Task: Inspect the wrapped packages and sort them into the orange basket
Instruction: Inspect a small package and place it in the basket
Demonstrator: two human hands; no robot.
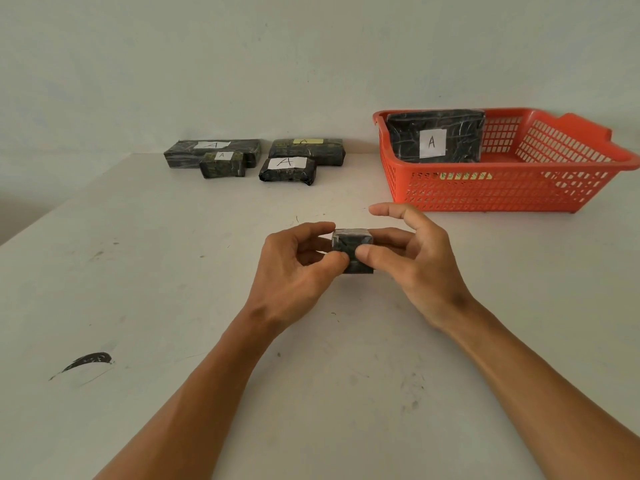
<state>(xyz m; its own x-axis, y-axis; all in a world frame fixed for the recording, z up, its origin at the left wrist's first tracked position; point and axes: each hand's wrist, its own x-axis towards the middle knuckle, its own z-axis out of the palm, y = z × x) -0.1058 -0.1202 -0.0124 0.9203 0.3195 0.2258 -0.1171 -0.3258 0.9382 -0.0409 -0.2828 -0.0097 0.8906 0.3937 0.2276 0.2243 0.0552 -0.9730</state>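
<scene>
A: Nearest first: what do the hands have?

B: A small dark package [352,250], held just above the white bench [173,306]. The left hand [294,261] pinches its left end, and the fingers [372,253] of the right hand [408,261] close on its right end, thumb on the near face. The right forefinger sticks up free. No label shows on the faces turned this way.

A: And which way does it go?

B: The orange basket [485,192] lies at about one o'clock from the package, near the right hand, so I judge that hand better placed to carry it over. The package's long side runs nine to three.

A: Farther back?

B: One big package marked A [434,136] leans inside the basket. At eleven o'clock, by the wall, four more packages [254,157] wait, well apart from the hands.
</scene>
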